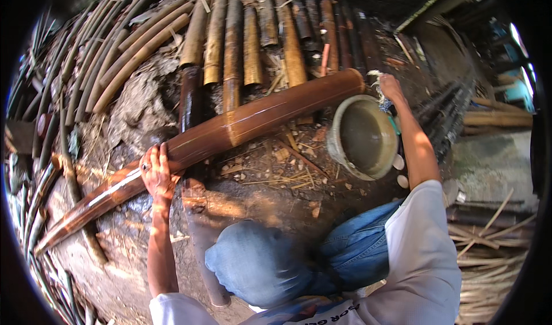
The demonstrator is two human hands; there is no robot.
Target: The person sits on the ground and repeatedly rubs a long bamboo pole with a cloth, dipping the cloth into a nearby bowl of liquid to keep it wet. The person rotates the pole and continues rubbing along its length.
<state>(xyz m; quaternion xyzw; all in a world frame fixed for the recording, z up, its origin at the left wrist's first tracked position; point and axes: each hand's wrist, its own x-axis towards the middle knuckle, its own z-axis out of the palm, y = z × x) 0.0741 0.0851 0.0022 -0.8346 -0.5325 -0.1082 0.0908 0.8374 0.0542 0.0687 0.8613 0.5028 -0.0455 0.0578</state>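
A long, wet, brown bamboo pole (247, 121) lies slantwise across the ground from lower left to upper right. My left hand (156, 172) rests on top of it near its lower part, fingers wrapped over the curve. At the pole's far end, my right hand (391, 88) is closed on a wad of pale, wet fibre (381, 92), held just above the rim of a round grey basin (364, 136) filled with murky water. My knees in blue jeans (270, 262) are bent below.
Several cut bamboo poles (230, 31) lie side by side at the back and curve along the left. Chips and splinters litter the dirt between pole and knees. Thin bamboo strips (489, 256) pile up at right, beside a grey slab (489, 164).
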